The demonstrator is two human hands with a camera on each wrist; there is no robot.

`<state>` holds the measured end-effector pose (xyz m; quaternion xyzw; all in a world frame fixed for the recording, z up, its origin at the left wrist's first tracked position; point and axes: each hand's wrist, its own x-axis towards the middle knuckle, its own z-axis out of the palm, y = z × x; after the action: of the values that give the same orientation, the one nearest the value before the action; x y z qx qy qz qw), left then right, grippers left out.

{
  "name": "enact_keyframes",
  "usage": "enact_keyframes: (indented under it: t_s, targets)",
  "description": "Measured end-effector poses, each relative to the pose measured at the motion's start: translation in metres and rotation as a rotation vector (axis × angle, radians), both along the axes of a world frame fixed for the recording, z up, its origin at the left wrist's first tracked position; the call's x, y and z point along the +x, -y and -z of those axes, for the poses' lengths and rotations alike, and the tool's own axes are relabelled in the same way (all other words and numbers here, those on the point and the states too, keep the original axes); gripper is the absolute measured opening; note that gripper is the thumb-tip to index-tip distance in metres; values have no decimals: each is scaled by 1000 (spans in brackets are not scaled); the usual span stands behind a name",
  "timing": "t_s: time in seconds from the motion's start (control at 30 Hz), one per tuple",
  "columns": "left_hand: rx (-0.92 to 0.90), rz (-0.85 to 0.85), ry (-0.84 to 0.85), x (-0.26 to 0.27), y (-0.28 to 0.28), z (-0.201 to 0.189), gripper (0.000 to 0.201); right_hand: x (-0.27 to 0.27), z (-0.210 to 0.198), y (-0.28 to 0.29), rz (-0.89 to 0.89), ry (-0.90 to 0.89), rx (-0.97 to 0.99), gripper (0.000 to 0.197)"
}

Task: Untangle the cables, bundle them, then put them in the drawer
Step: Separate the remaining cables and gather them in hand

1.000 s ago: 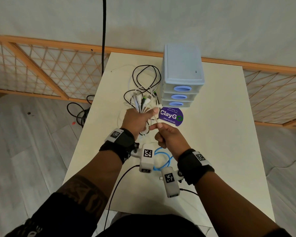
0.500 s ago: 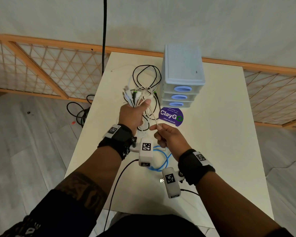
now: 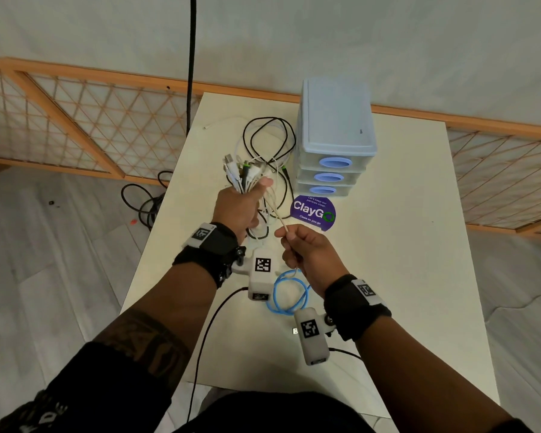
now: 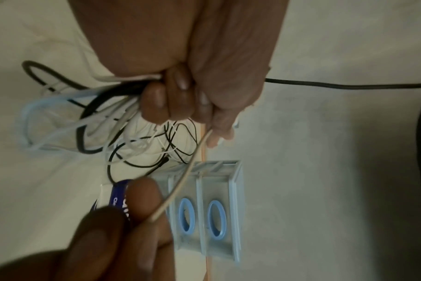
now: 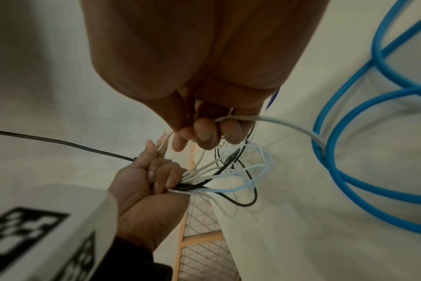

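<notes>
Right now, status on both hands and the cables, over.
Left hand grips cable bunch, plugs up. Right hand pinches one white cable, drawn from the bunch. Drawer unit shut; blue cable loose on table.

Head view: even, soft indoor light, moderately bright, no glare; faint shadows under the drawer unit [image 3: 334, 139] on the table [image 3: 403, 276]. Straight edges bow toward the frame borders. Both wrist views dimmer, grainy, strongly warped; right hand [image 4: 123, 228] at lower left of the left wrist view blurred, out of focus.
</notes>
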<state>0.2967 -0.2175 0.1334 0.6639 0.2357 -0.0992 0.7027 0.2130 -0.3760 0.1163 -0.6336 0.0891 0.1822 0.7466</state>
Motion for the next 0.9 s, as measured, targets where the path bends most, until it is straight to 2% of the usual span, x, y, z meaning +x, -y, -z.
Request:
enact_keyframes:
  t_s: [0.13,0.2,0.23,0.33,0.43,0.6,0.77,0.9]
  targets:
    - [25,253,-34,-7,2,2,41,2,-3,-4,34,40,3,24]
    - [29,301,-28,-11,5,3,57,4,-5,-5,45,48,-14,24]
    - [27,291,-9,-11,5,3,56,4,-5,-4,44,47,-10,24]
    - [13,200,56,-7,4,-2,36,2,-6,-3,21,46,17,24]
    - [-4,131,69,-1,0,-6,28,-2,-8,-5,19,51,7,25]
    - [29,101,95,-1,0,-1,26,-1,-10,-6,61,212,-303,22]
    - [72,56,54,-1,-1,2,32,0,-24,-4,97,237,-288,26]
    - [26,22,38,0,-1,3,25,5,-14,-6,97,161,-323,20]
